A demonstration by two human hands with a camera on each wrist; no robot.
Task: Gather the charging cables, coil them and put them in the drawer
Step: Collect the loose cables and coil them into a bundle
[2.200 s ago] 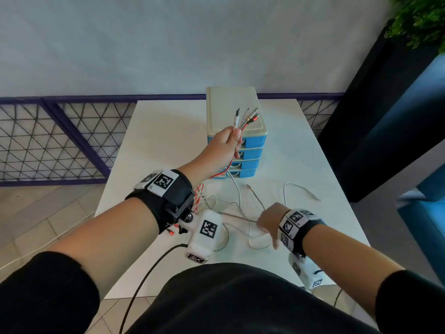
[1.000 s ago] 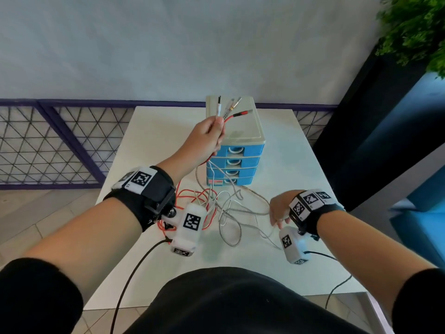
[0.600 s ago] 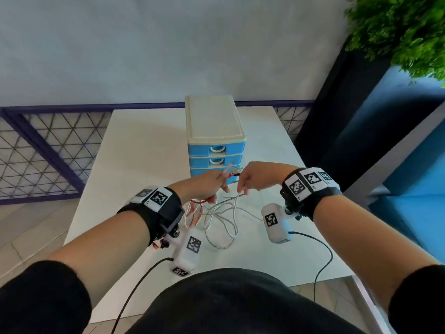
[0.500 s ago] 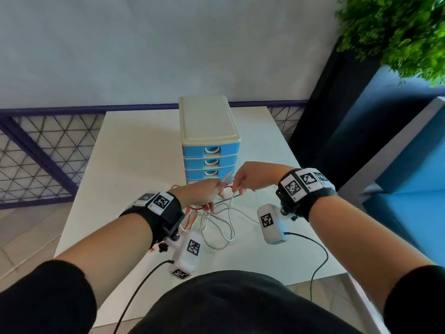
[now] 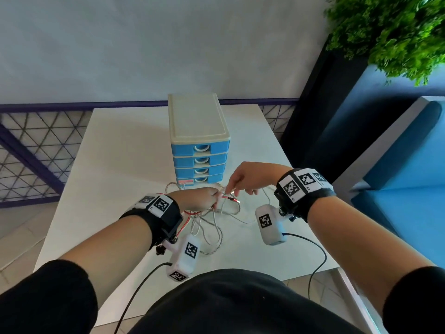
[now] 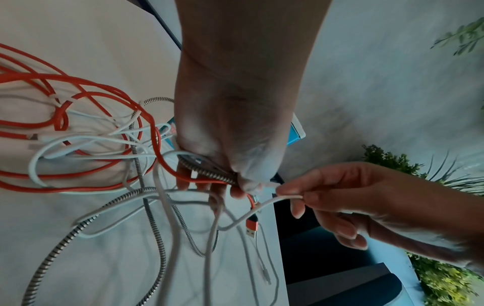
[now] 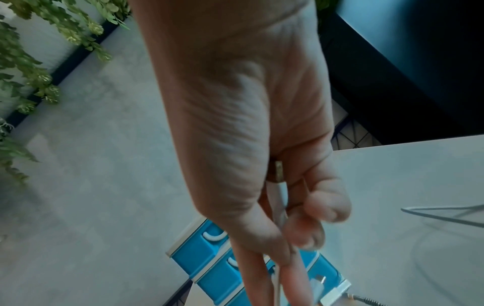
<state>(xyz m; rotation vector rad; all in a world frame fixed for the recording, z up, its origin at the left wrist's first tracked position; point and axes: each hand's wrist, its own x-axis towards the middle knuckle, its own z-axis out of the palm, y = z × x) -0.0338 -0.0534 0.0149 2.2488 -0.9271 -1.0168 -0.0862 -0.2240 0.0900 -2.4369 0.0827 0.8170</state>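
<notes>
Several charging cables (image 5: 212,227), orange, white and braided grey, lie tangled on the white table (image 5: 120,165) in front of the blue drawer unit (image 5: 199,131), whose drawers are all shut. My left hand (image 5: 214,196) grips their gathered ends in a fist just above the table. In the left wrist view the orange cable (image 6: 78,82) and braided cable (image 6: 146,207) loop out of that fist, and an orange USB plug (image 6: 252,225) hangs below it. My right hand (image 5: 232,189) pinches a white cable (image 6: 261,204) right beside the left fist; its plug (image 7: 277,171) shows between the fingers.
A purple lattice railing (image 5: 36,153) runs behind and left of the table. A dark panel and blue seating (image 5: 397,177) stand to the right, with a green plant (image 5: 397,32) above. Black camera leads (image 5: 313,256) trail off the table's near edge.
My left hand came down from above the drawer unit to just over the table. My right hand rose from the table's right side, met it, and took hold of a white cable.
</notes>
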